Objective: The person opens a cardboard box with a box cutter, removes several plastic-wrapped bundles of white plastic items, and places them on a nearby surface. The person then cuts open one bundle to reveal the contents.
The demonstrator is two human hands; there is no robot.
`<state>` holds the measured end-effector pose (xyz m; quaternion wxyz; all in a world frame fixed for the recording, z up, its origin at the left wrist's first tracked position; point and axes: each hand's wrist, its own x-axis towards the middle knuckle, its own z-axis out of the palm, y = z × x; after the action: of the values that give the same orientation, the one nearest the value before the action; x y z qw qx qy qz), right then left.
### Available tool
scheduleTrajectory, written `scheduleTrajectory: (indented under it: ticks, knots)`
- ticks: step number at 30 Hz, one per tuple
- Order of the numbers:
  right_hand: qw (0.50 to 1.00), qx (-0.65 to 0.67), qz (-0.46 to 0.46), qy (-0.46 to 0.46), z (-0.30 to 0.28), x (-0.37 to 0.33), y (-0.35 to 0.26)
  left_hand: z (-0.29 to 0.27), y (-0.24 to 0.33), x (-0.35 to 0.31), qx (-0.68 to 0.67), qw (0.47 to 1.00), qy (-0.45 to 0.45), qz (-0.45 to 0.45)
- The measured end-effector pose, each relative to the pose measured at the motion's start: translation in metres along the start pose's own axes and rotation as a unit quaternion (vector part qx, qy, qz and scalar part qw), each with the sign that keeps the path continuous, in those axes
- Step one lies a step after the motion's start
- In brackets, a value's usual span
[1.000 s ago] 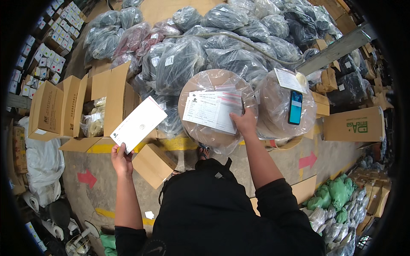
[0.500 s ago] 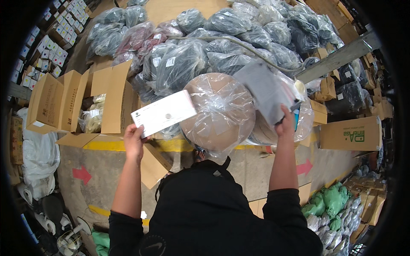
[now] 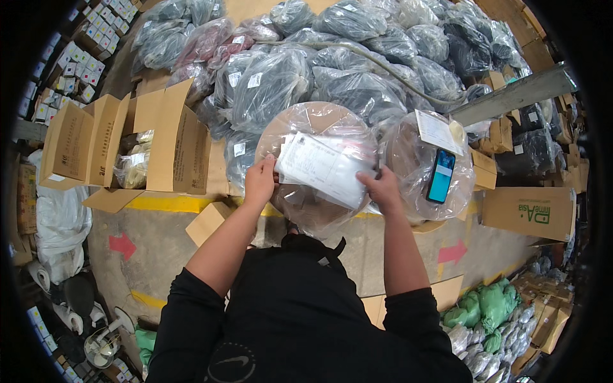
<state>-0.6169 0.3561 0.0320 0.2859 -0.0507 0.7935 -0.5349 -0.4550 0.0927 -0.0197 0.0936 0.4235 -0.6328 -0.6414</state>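
Observation:
Between my two hands lies a stack of white printed sheets (image 3: 316, 167), tilted down to the right, its right part pale and glossy like a plastic sleeve. My left hand (image 3: 260, 180) is closed on the stack's left edge. On its right edge my right hand (image 3: 382, 189) grips with the thumb on top. Beneath them is a round brown cardboard top (image 3: 281, 121) wrapped in clear plastic. A similar wrapped round top (image 3: 399, 150) stands to the right, carrying a phone (image 3: 440, 176) with a lit screen and a white printed sheet (image 3: 437, 131).
Clear bags of dark goods (image 3: 271, 89) are heaped beyond the round tops. An open cardboard box (image 3: 185, 150) with bagged items stands at left. A grey beam (image 3: 517, 96) juts in from the right, above a closed carton (image 3: 527, 212). A hose crosses the bags.
Both hands have come together over the middle round top. The white sheet from my left and the grey plastic-looking piece from my right are no longer apart. The phone is now uncovered.

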Motion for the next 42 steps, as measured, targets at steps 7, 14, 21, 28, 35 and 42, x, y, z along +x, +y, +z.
scheduleTrajectory:
  ticks: [7,14,21,28,35,42]
  knots:
    - [0.959,-0.194,-0.148,0.146,0.018,-0.001,0.015,-0.002,0.005,-0.010,0.166,0.980,-0.019,0.105]
    - [0.969,-0.087,-0.117,0.201,0.004,0.009,0.023,-0.019,-0.004,-0.039,0.133,0.984,-0.018,0.114]
    - [0.966,-0.115,-0.145,0.182,0.005,0.014,0.022,-0.068,-0.055,-0.100,0.048,0.993,-0.090,-0.058]
    - [0.984,0.095,-0.145,0.050,0.048,-0.024,-0.034,-0.113,-0.102,-0.169,0.083,0.990,-0.082,-0.074]
    - [0.947,0.238,-0.095,-0.194,0.175,-0.139,-0.062,-0.189,-0.138,-0.240,-0.007,0.999,-0.033,-0.028]
    - [0.930,-0.137,-0.016,-0.341,0.282,-0.262,0.030,-0.302,-0.214,-0.349,-0.065,0.996,0.057,-0.007]
